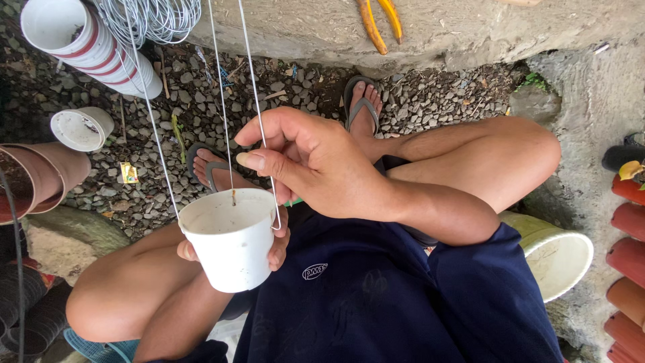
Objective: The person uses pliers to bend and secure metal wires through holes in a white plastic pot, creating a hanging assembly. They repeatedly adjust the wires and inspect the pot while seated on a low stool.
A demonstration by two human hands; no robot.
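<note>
While cupped from below in the left grip (269, 245), white pot (232, 245), right grip (302, 161) pinching wire (259, 107) above.

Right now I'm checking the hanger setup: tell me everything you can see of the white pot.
The white pot is a small, plain, tapered plastic-looking cup, upright and held from behind by the left hand above the lap. Three thin wires run up from its rim. The right hand pinches one wire just above it.

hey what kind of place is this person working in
Likely an outdoor garden or plant-nursery work spot: gravel ground, a stack of white pots, and wire hangers hooked on the white pot the left hand holds.
</note>
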